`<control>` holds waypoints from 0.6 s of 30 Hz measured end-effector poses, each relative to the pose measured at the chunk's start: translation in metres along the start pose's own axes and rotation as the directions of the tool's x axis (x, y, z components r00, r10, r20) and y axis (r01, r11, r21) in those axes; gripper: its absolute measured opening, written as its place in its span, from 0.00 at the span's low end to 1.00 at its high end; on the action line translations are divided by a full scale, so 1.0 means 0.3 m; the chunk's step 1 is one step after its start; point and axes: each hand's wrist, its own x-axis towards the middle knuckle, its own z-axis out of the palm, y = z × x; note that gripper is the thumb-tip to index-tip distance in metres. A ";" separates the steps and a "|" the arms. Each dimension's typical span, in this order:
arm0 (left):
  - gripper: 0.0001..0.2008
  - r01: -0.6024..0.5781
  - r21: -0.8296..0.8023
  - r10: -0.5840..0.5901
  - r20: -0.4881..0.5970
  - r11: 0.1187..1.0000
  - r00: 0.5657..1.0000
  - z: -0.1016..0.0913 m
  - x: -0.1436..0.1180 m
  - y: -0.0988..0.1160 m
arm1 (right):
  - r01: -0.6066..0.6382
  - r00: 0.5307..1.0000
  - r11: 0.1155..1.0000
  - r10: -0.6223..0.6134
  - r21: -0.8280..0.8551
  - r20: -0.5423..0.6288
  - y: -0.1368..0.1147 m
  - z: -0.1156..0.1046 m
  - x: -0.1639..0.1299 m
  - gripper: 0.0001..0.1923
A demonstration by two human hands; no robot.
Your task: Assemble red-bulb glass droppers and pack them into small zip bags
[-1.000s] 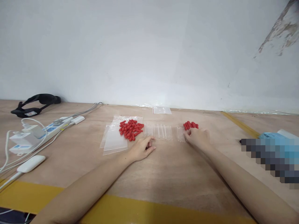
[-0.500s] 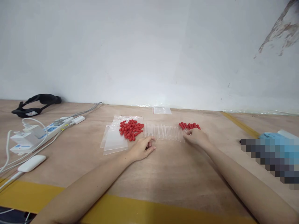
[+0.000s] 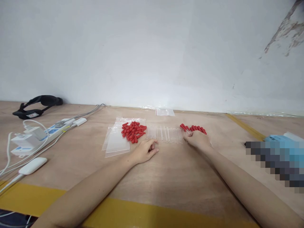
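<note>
Clear tubes (image 3: 165, 134) lie side by side in a row on the wooden surface (image 3: 180, 171), right in the middle of the action. At the row's right end sits the right hand (image 3: 196, 138), fingers curled down against the last tubes; whether that grip is actually pinching one, I cannot tell from here. Just behind those knuckles, a small cluster of red caps (image 3: 193, 128) fans out. Over on the other end, the left hand (image 3: 144, 150) rests loosely curled on the surface just in front of the row, grip slack, holding nothing. Left of the tubes, a bigger heap of red caps (image 3: 132, 130) is piled on the far edge of some clear plastic bags (image 3: 116, 141). One more small clear bag (image 3: 164, 112) lies back by the wall. Far left: a white power strip (image 3: 51, 130) with chargers and cables, a white device (image 3: 32, 165), and a black headband (image 3: 38, 105).
</note>
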 end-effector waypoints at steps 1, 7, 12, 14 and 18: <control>0.12 -0.002 0.002 0.002 -0.001 1.000 1.000 0.000 0.000 -0.001 | -0.022 1.000 1.000 0.022 -0.003 -0.010 -0.003 0.000 -0.002 0.22; 0.11 -0.015 0.013 0.015 -0.012 1.000 1.000 0.003 -0.002 0.004 | -0.018 0.999 0.996 0.021 -0.087 0.026 -0.010 0.018 -0.002 0.16; 0.09 0.017 0.146 0.003 -0.134 0.989 0.991 -0.016 0.010 0.009 | 0.019 0.999 0.982 -0.009 -0.188 0.054 -0.008 0.032 -0.001 0.20; 0.08 0.110 0.287 -0.031 -0.267 0.952 0.963 -0.042 0.020 -0.009 | 0.030 0.999 0.976 -0.019 -0.215 0.051 -0.011 0.031 -0.004 0.19; 0.09 0.326 0.460 -0.123 -0.417 0.826 0.901 -0.106 0.029 -0.071 | 0.084 0.996 0.974 -0.087 -0.209 -0.006 -0.015 0.018 -0.011 0.17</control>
